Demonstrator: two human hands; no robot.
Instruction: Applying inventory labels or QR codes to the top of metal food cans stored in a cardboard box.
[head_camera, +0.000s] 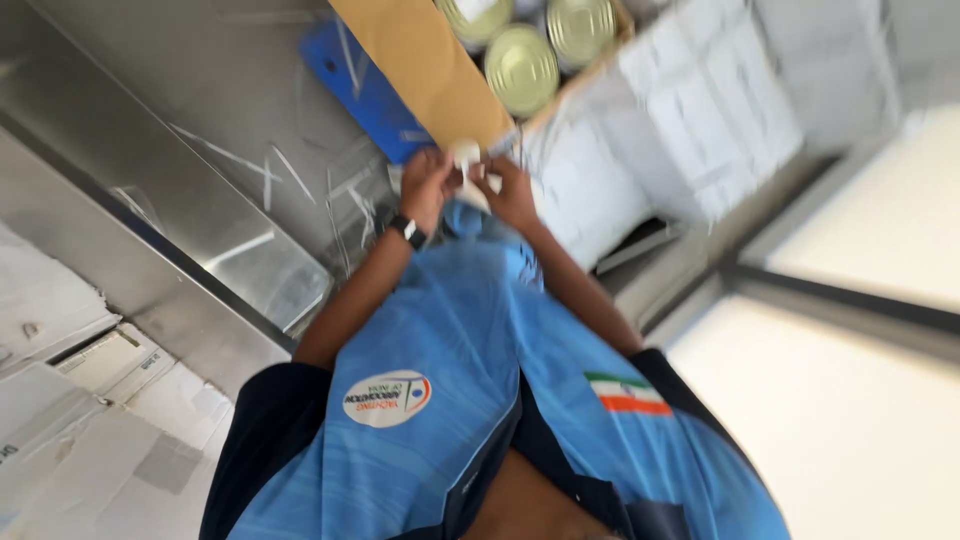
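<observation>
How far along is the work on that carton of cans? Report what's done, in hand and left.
Done: the carton's brown flap stands open, showing gold-lidded cans, and white strips lie strewn on the steel counter. In hand: the left hand and right hand pinch a small white piece at the flap's corner. Left: the cans all sit inside the carton; blur hides more.

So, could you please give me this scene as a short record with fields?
Left hand: watch on the wrist, pinching a small white piece
Right hand: pinching the same white piece
Nearest thing: brown cardboard flap, just above both hands
Beyond flap: open box of cans with gold-coloured lids
Surface: steel counter, with a blue flat thing lying on it
Right side: white cartons, blurred
</observation>
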